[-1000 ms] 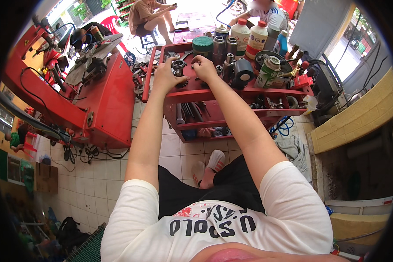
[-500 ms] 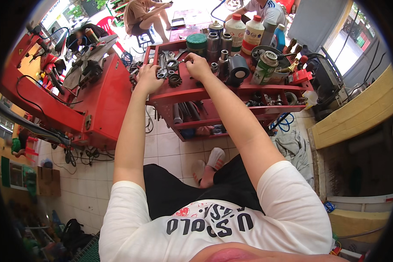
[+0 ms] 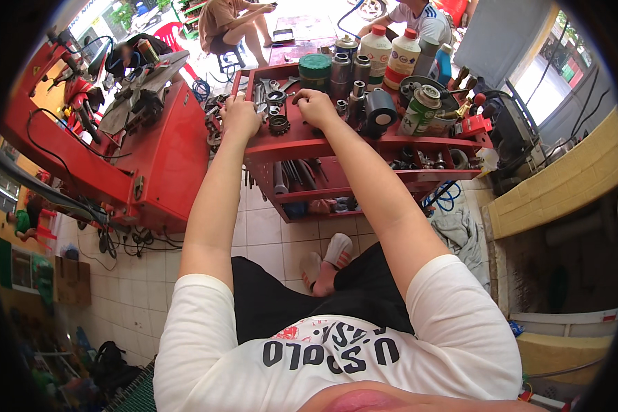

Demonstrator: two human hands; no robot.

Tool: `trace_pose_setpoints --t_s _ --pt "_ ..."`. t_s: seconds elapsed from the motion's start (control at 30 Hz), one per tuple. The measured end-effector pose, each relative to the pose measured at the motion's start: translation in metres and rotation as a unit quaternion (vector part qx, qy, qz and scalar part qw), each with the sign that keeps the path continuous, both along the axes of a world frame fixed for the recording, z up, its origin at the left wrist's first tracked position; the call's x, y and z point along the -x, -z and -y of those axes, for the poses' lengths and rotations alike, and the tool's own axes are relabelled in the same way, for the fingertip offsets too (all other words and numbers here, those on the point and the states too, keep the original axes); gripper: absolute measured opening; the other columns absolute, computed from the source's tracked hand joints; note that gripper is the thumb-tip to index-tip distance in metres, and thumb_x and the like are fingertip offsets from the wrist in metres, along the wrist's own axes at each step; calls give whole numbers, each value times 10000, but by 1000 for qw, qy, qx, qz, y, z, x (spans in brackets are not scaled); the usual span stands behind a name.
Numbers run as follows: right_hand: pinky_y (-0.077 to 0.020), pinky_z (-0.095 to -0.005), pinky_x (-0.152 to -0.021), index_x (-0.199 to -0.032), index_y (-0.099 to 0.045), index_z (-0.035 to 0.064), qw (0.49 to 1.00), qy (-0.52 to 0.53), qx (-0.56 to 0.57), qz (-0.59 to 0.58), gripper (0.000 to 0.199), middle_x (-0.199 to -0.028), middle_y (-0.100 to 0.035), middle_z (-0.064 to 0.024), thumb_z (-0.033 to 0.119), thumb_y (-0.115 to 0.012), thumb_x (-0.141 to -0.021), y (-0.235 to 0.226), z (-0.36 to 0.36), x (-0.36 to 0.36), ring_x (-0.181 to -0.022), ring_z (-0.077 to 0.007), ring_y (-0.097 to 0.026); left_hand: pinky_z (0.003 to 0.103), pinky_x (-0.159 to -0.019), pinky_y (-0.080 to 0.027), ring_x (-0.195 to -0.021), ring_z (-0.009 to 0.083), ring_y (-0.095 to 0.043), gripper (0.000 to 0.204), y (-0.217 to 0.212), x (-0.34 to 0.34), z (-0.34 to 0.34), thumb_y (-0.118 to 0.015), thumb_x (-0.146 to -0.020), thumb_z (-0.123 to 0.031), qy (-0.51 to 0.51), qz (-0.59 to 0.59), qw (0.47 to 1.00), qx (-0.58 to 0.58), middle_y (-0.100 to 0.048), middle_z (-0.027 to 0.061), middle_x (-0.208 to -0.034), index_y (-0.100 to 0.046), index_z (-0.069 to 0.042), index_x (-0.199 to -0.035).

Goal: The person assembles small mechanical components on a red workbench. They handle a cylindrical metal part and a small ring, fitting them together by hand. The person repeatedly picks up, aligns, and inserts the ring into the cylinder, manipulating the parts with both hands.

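Both my hands are over the top tray of a red tool cart [image 3: 292, 146]. My left hand [image 3: 242, 118] is at its left edge, fingers bent down beside several wrenches [image 3: 261, 95]; whatever it grips is hidden beneath it. My right hand [image 3: 316, 108] hovers over the tray with loosely bent fingers, nothing visible in them. Between the hands stand a dark metal ring [image 3: 276, 97] and a toothed ring-shaped part [image 3: 279, 124]. Just right of my right hand are upright metal sockets [image 3: 356, 99] and a dark cylinder [image 3: 379, 112]. A green-lidded tub [image 3: 314, 69] stands behind it.
White bottles with red caps [image 3: 375, 53], a green-and-white can [image 3: 420, 113] and a blue bottle [image 3: 441, 63] crowd the cart's right side. Lower shelves hold bars and metal parts. A red machine [image 3: 165, 158] stands at left. Two people sit beyond the cart.
My left hand has shifted slightly right and away from me, along the wrenches. My right hand has drawn a little right, away from the metal ring. The view has shifted slightly.
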State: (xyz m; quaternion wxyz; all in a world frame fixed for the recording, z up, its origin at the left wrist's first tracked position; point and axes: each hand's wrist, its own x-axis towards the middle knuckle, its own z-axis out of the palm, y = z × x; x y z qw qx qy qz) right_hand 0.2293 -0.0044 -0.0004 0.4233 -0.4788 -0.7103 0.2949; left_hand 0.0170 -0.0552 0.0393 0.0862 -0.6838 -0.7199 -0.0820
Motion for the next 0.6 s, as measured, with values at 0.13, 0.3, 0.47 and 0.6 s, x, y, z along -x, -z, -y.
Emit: trace_pose_setpoints --t_s 0.13,0.3,0.47,0.6 --pt "-559 -376 -768 -1003 -775 89 1000 -3 -18 -2 244 -850 -739 -150 160 -563 -906 2 -2 0 -775 -260 -724 520 -1121 -390 -1365 297 -470 394 2 0 -8 -764 -893 -423 -9 19 999 -25 -581 87 -1415 -769 -146 -1172" --pt "-570 -376 -727 -1001 -778 100 999 2 -36 0 251 -791 -742 -141 170 -554 -910 6 -4 0 -685 -245 -732 513 -1078 -423 -1302 290 -525 323 12 3 -15 -724 -902 -305 10 59 993 -99 -644 77 -1320 -748 -149 -1184" --pt "-555 -381 -818 -1054 -746 65 999 14 -32 -11 251 -922 -749 -155 156 -555 -919 3 -5 2 -856 -266 -729 479 -1074 -433 -1212 297 -583 331 22 18 -24 -595 -876 -102 98 247 933 -241 -697 100 -1198 -698 -111 -1191" --pt "-544 -381 -840 -1104 -692 21 998 40 -35 -35 254 -942 -735 -163 137 -547 -930 2 -7 1 -882 -261 -712 433 -1039 -481 -1153 358 -645 351 20 16 -19 -550 -864 -77 265 473 808 -231 -696 162 -1210 -660 -33 -1194"
